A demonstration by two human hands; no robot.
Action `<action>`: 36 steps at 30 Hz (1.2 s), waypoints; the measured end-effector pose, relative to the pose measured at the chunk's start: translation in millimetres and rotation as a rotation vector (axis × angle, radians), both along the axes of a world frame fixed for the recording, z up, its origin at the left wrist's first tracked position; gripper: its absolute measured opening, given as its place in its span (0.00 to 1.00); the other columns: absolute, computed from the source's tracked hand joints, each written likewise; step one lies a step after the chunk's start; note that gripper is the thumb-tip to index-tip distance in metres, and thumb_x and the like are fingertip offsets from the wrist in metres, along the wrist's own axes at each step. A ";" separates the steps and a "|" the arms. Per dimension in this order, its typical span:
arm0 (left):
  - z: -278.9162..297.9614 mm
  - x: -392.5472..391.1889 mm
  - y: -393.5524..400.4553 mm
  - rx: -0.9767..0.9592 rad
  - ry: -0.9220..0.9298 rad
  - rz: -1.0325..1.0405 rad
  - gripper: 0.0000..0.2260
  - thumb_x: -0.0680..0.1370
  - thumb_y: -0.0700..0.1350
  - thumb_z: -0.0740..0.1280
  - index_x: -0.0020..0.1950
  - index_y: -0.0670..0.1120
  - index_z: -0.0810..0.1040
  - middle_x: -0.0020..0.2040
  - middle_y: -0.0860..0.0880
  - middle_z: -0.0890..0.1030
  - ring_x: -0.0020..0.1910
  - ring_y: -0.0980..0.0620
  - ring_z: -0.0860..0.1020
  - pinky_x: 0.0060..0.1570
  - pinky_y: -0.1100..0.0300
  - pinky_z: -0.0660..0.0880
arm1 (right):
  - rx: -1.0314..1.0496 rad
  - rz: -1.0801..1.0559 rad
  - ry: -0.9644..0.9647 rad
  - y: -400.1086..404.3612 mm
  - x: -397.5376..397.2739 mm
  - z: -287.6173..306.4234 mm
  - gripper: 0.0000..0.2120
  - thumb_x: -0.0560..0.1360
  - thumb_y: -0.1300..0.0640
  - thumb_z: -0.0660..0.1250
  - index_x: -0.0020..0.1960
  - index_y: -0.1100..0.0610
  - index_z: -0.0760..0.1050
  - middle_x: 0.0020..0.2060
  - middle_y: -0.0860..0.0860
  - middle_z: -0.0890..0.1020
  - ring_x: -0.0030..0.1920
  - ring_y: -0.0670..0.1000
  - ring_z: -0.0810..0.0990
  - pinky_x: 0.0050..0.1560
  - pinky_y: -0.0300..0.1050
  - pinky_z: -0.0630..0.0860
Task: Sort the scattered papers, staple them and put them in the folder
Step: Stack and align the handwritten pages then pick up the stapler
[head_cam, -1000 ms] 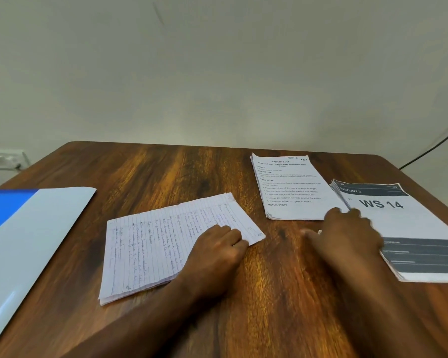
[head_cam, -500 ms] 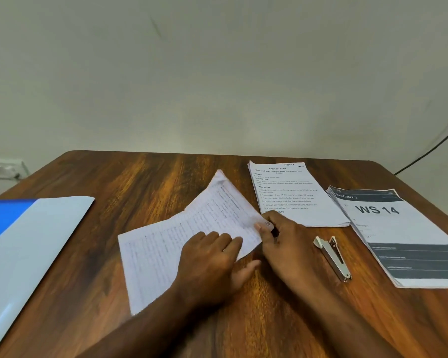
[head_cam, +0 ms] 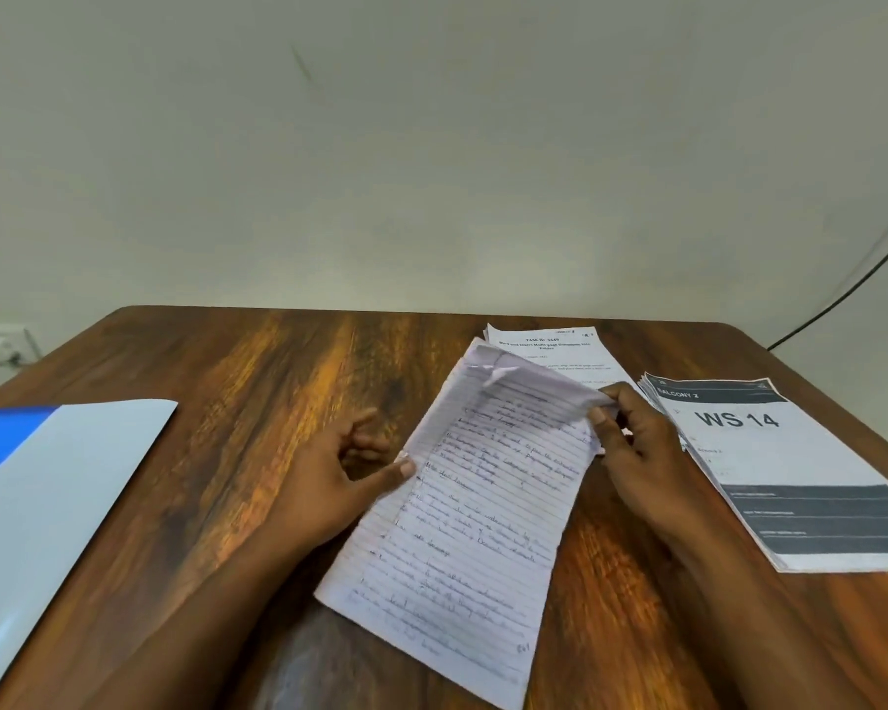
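A dark, streaky wooden table (head_cam: 257,381) is set against a plain pale wall. At its middle, a sheaf of white ruled sheets covered in handwriting (head_cam: 478,509) is held tilted, the near end low toward the table, the far end raised. Its left edge is pinched by the left hand (head_cam: 339,479), thumb on top; its far right corner is gripped by the curled fingers of the right hand (head_cam: 636,453), and the top sheet is folded over there.

A printed white page stack (head_cam: 560,345) lies beyond, a grey-and-white "WS 14" booklet stack (head_cam: 790,474) lies to the right, and the blue-and-white folder (head_cam: 47,494) lies well apart at the left edge. No stapler can be seen in this view.

The folded corner could be creased or stapled crooked if not flattened. Loose sheets could slip from the light pinch and fan out. The stacks could be mixed, being near each other.
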State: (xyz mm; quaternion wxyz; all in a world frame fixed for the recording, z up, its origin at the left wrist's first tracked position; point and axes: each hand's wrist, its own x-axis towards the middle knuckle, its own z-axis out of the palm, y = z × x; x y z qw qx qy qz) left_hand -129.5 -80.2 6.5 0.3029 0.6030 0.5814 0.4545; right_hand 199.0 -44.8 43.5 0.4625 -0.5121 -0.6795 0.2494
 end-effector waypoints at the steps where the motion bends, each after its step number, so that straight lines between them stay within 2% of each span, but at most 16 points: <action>1: 0.9 1.6 -0.1 -0.023 -0.033 -0.082 0.35 0.69 0.59 0.80 0.74 0.52 0.76 0.55 0.52 0.87 0.52 0.55 0.86 0.56 0.49 0.84 | -0.019 0.004 0.034 0.7 -1.4 -1.1 0.05 0.85 0.55 0.60 0.58 0.53 0.75 0.50 0.49 0.83 0.48 0.40 0.82 0.40 0.34 0.78; 3: 2.6 7.6 -1.2 -0.038 -0.054 -0.251 0.22 0.76 0.51 0.78 0.68 0.48 0.81 0.55 0.50 0.88 0.52 0.49 0.88 0.53 0.44 0.85 | -0.027 -0.032 0.108 3.3 -5.2 -5.2 0.05 0.85 0.55 0.61 0.58 0.52 0.75 0.52 0.50 0.83 0.52 0.45 0.83 0.43 0.37 0.79; 5: 3.7 13.1 -3.8 -0.067 -0.098 -0.340 0.12 0.80 0.42 0.73 0.63 0.43 0.84 0.55 0.48 0.89 0.52 0.46 0.88 0.51 0.47 0.86 | -0.026 -0.079 0.221 6.1 -10.4 -8.8 0.05 0.84 0.56 0.63 0.58 0.50 0.75 0.53 0.50 0.84 0.54 0.48 0.83 0.48 0.43 0.81; 7: 3.1 19.2 -7.1 -0.087 -0.117 -0.325 0.09 0.82 0.40 0.71 0.62 0.42 0.84 0.53 0.48 0.89 0.51 0.46 0.89 0.49 0.52 0.86 | -0.086 -0.088 0.385 8.2 -15.3 -9.7 0.07 0.82 0.57 0.67 0.59 0.48 0.75 0.55 0.49 0.85 0.55 0.48 0.85 0.51 0.48 0.83; 9: 1.3 25.2 -7.4 -0.083 -0.159 -0.260 0.09 0.82 0.41 0.71 0.62 0.42 0.84 0.52 0.47 0.89 0.50 0.46 0.89 0.47 0.50 0.87 | -0.207 -0.057 0.451 7.8 -17.8 -8.3 0.11 0.80 0.56 0.70 0.61 0.49 0.74 0.55 0.49 0.86 0.52 0.47 0.87 0.48 0.50 0.84; 11: 0.9 32.6 -6.6 -0.086 -0.255 -0.166 0.09 0.82 0.41 0.70 0.61 0.42 0.84 0.50 0.46 0.90 0.48 0.45 0.89 0.44 0.50 0.87 | -0.320 -0.002 0.327 5.8 -18.8 -6.7 0.17 0.78 0.52 0.73 0.64 0.50 0.72 0.50 0.50 0.88 0.43 0.48 0.87 0.38 0.46 0.81; 13: 2.6 44.1 -5.6 -0.076 -0.363 -0.067 0.08 0.82 0.40 0.71 0.60 0.43 0.85 0.49 0.45 0.90 0.46 0.44 0.89 0.40 0.53 0.86 | -0.394 0.070 0.231 3.4 -18.8 -5.8 0.19 0.77 0.51 0.75 0.65 0.50 0.72 0.48 0.49 0.89 0.42 0.50 0.88 0.35 0.47 0.80; 16: 7.2 63.3 1.7 -0.074 -0.449 0.019 0.07 0.82 0.41 0.71 0.59 0.44 0.84 0.50 0.46 0.89 0.46 0.45 0.89 0.43 0.49 0.87 | -0.441 0.109 0.238 2.8 -16.0 -5.0 0.19 0.75 0.59 0.77 0.63 0.51 0.75 0.51 0.49 0.88 0.50 0.52 0.88 0.53 0.56 0.85; 19: 9.4 80.9 26.1 -0.075 -0.357 0.077 0.07 0.81 0.44 0.74 0.58 0.47 0.83 0.51 0.49 0.89 0.47 0.50 0.89 0.48 0.47 0.86 | -0.393 -0.005 0.211 10.1 -6.1 0.7 0.15 0.75 0.62 0.77 0.59 0.51 0.78 0.50 0.49 0.88 0.50 0.51 0.88 0.56 0.57 0.84; 22: 15.6 103.0 57.1 -0.047 -0.264 0.058 0.08 0.79 0.45 0.76 0.57 0.46 0.83 0.52 0.51 0.88 0.48 0.53 0.88 0.46 0.56 0.86 | -0.347 -0.150 0.151 28.7 11.1 8.2 0.11 0.75 0.60 0.77 0.54 0.51 0.81 0.48 0.49 0.88 0.48 0.52 0.88 0.53 0.57 0.85; 25: 22.0 128.8 90.2 -0.060 -0.172 0.011 0.10 0.79 0.43 0.76 0.57 0.45 0.79 0.48 0.55 0.83 0.43 0.59 0.83 0.32 0.72 0.77 | -0.317 -0.269 0.029 57.4 33.3 17.1 0.09 0.74 0.59 0.78 0.52 0.51 0.81 0.48 0.49 0.87 0.46 0.50 0.86 0.51 0.53 0.84; 27: 22.4 143.2 111.3 -0.077 -0.115 0.000 0.11 0.79 0.42 0.76 0.58 0.43 0.78 0.44 0.53 0.82 0.41 0.59 0.81 0.29 0.73 0.74 | -0.311 -0.328 -0.023 77.3 46.1 21.0 0.09 0.75 0.58 0.78 0.53 0.52 0.81 0.49 0.48 0.86 0.46 0.49 0.85 0.48 0.49 0.83; 29: 19.4 154.8 132.4 -0.096 -0.069 -0.003 0.12 0.78 0.42 0.77 0.59 0.42 0.80 0.45 0.49 0.85 0.42 0.56 0.84 0.35 0.69 0.79 | -0.292 -0.363 -0.096 99.1 55.2 20.4 0.09 0.75 0.57 0.77 0.52 0.52 0.81 0.48 0.47 0.84 0.46 0.49 0.83 0.49 0.49 0.83; 32: 21.1 168.2 156.8 -0.164 -0.081 0.002 0.09 0.77 0.41 0.78 0.50 0.50 0.80 0.52 0.49 0.87 0.47 0.51 0.87 0.48 0.51 0.86 | -0.269 -0.383 -0.166 130.8 63.0 17.1 0.09 0.75 0.56 0.77 0.52 0.52 0.79 0.48 0.47 0.81 0.46 0.49 0.82 0.50 0.47 0.82; 36: 30.3 175.8 180.1 -0.158 0.114 0.013 0.08 0.76 0.43 0.79 0.44 0.50 0.80 0.46 0.53 0.85 0.42 0.54 0.85 0.45 0.52 0.85 | -0.234 -0.444 -0.333 166.0 74.1 5.8 0.09 0.75 0.52 0.78 0.50 0.52 0.80 0.48 0.48 0.84 0.44 0.49 0.82 0.49 0.47 0.82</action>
